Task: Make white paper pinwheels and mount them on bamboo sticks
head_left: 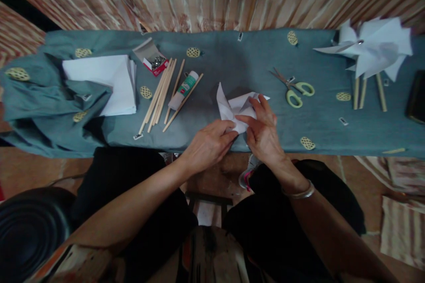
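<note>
A white paper pinwheel (234, 107) with folded, pointed blades lies at the front edge of the cloth-covered table, between my hands. My left hand (212, 141) pinches its lower left part, thumb on top. From the right, my right hand (264, 130) is closed on the paper, its fingers pressing a blade on the upper right side. The paper's centre is partly hidden by my fingers. To the right of my right hand lie scissors (294, 89) with pale green handles, blades apart. On the left, a glue stick (184, 89) rests among thin wooden sticks (161, 95).
A stack of white paper (122, 84) lies at the left, partly under a fold of the cloth (232, 57). Near it is an opened small box (154, 58) of metal pins. Finished paper pinwheels (378, 46) on sticks lie at the right. A dark object (416, 97) sits at the right edge.
</note>
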A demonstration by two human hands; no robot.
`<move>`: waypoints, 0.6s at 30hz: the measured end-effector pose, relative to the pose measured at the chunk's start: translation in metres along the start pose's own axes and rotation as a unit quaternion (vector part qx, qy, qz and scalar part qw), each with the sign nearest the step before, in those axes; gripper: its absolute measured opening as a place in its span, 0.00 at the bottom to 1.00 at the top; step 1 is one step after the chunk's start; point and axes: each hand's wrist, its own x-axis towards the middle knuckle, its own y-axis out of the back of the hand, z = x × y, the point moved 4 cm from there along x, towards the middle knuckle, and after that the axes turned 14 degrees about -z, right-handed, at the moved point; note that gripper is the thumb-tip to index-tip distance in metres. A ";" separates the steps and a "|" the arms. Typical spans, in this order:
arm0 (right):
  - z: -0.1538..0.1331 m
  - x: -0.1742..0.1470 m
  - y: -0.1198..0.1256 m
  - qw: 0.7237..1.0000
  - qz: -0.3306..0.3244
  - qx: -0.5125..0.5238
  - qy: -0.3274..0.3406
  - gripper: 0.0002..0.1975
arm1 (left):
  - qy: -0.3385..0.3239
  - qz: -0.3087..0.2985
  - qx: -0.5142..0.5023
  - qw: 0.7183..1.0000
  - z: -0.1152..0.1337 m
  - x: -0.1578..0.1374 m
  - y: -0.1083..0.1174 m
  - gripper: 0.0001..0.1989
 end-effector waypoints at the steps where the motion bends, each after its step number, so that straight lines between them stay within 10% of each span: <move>1: 0.001 0.000 0.000 1.000 0.001 0.001 0.002 0.22 | -0.002 0.001 0.004 1.000 0.000 0.000 0.000 0.12; 18: 0.000 -0.001 -0.003 0.998 0.001 -0.053 -0.023 0.30 | 0.046 -0.093 0.075 0.992 0.006 0.015 -0.001 0.15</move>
